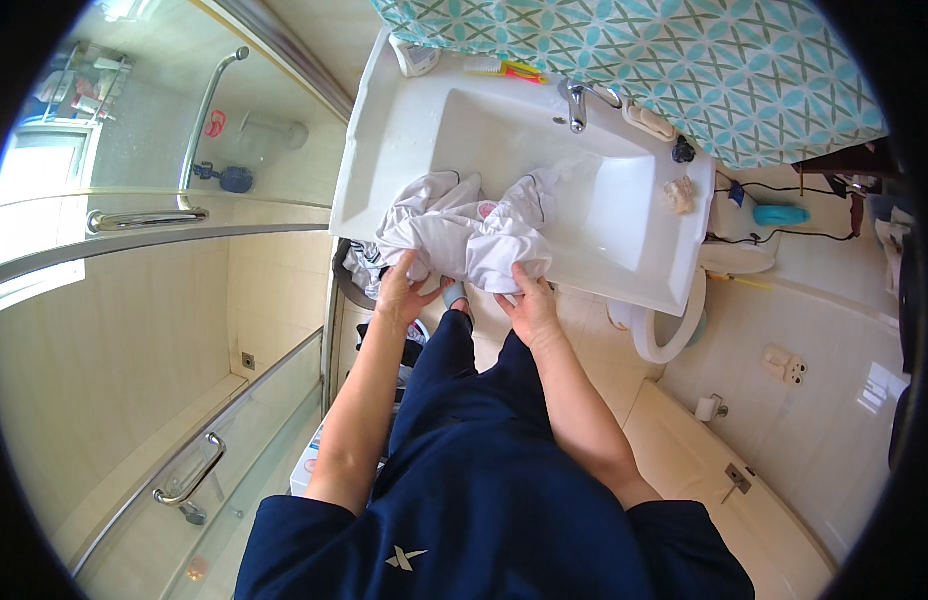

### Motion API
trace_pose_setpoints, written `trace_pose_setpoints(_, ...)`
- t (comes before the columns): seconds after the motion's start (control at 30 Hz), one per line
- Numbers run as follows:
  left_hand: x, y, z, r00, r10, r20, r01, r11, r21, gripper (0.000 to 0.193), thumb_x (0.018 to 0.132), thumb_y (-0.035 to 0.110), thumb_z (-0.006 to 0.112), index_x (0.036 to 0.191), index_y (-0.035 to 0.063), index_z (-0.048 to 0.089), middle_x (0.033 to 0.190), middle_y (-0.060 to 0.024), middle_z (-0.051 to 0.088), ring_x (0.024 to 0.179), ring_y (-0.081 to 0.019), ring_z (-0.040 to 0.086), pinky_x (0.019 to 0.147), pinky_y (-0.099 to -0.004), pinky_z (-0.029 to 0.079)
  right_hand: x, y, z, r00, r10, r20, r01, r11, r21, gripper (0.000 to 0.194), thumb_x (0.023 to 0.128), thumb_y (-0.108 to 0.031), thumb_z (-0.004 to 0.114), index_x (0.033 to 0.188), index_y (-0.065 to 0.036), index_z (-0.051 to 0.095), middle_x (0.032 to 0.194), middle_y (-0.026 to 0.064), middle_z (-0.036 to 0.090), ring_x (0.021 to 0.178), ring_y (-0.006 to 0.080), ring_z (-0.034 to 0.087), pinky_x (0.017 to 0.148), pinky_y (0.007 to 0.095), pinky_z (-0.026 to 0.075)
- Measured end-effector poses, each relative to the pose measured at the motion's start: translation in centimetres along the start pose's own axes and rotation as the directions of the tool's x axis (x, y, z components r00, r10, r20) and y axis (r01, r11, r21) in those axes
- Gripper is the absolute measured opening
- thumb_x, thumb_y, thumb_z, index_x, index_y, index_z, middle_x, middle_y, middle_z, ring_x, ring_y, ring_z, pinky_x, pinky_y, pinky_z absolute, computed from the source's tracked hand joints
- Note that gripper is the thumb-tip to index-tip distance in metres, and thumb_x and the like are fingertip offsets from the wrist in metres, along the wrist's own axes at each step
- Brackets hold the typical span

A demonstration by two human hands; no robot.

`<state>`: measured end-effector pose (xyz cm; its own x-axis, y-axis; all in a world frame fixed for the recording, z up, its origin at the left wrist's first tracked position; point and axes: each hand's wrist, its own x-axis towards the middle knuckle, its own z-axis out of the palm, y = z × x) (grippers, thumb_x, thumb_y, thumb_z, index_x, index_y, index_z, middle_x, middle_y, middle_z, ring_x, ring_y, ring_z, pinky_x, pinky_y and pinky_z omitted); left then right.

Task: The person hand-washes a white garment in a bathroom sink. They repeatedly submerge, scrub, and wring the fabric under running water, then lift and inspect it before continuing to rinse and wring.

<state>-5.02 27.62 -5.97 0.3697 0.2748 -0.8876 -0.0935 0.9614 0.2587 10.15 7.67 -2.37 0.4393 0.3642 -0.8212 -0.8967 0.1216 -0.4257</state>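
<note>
A bunched white garment (449, 232) with dark piping and a small pink print hangs over the front edge of a white washbasin (494, 124). My left hand (404, 292) grips its near left part, thumb on top. At the near right part, my right hand (530, 304) holds the cloth with the thumb above and fingers beneath. The garment's far folds lie in the basin's sloping bowl, below a chrome faucet (577, 109). Whether the cloth is wet cannot be told.
On the basin's rim are a white bottle (415, 56), a yellow-and-red brush (507, 70), a soap dish (650, 121) and a crumpled beige lump (679, 195). A dark tub of clothes (355, 277) stands below left. The toilet (663, 330) is at right, a glass shower door (156, 217) at left.
</note>
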Motion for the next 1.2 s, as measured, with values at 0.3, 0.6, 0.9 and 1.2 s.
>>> trace_pose_setpoints(0.3, -2.8, -3.5, 4.3, 0.957, -0.136, 0.255, 0.188, 0.963, -0.194, 0.091, 0.091, 0.070, 0.061, 0.160, 0.0247, 0.022, 0.164, -0.0140, 0.024, 0.152, -0.0409, 0.022, 0.110, -0.0802, 0.017, 0.6, -1.7, 3.0, 0.988, -0.149, 0.031, 0.138, 0.962, 0.235, 0.026, 0.103, -0.022, 0.057, 0.126, -0.010, 0.058, 0.106, 0.0037, 0.066, 0.082, 0.0119, 0.061, 0.067, 0.0278, 0.049)
trace_pose_setpoints(0.6, -1.6, -3.0, 9.3, 0.823, -0.062, 0.565, 0.236, 0.942, -0.240, 0.054, 0.105, 0.045, 0.055, 0.136, 0.0000, 0.056, 0.126, -0.0121, 0.068, 0.121, -0.0298, 0.064, 0.108, -0.0448, 0.049, -6.9, -2.1, 7.5, 0.983, 0.072, 0.168, -0.086, 0.993, 0.076, 0.021, 0.102, -0.036, 0.058, 0.110, -0.017, 0.060, 0.079, -0.0038, 0.058, 0.056, 0.0059, 0.046, 0.045, 0.0226, 0.027)
trace_pose_setpoints(0.9, -3.9, -4.4, 14.5, 0.896, 0.440, 0.058, -0.423, 0.807, 0.412, 0.052, 0.103, 0.032, 0.062, 0.136, -0.0069, 0.054, 0.128, -0.0175, 0.063, 0.112, -0.0246, 0.063, 0.090, -0.0336, 0.051, -1.1, -5.1, 12.0, 0.898, -0.437, 0.052, 0.275, 0.465, -0.841, 0.055, 0.101, -0.032, 0.062, 0.142, 0.003, 0.052, 0.129, 0.0226, 0.065, 0.123, 0.0332, 0.061, 0.103, 0.0397, 0.046)
trace_pose_setpoints(1.2, 2.5, -2.8, 12.1, 0.873, 0.286, 0.395, -0.358, 0.926, 0.122, 0.044, 0.103, 0.036, 0.054, 0.122, -0.0026, 0.061, 0.114, -0.0170, 0.067, 0.101, -0.0293, 0.066, 0.083, -0.0425, 0.055, -1.1, -4.7, 12.9, 0.834, -0.498, 0.236, 0.537, 0.637, -0.554, 0.047, 0.102, -0.041, 0.053, 0.096, 0.004, 0.066, 0.087, 0.0228, 0.071, 0.086, 0.0306, 0.071, 0.076, 0.0458, 0.053)
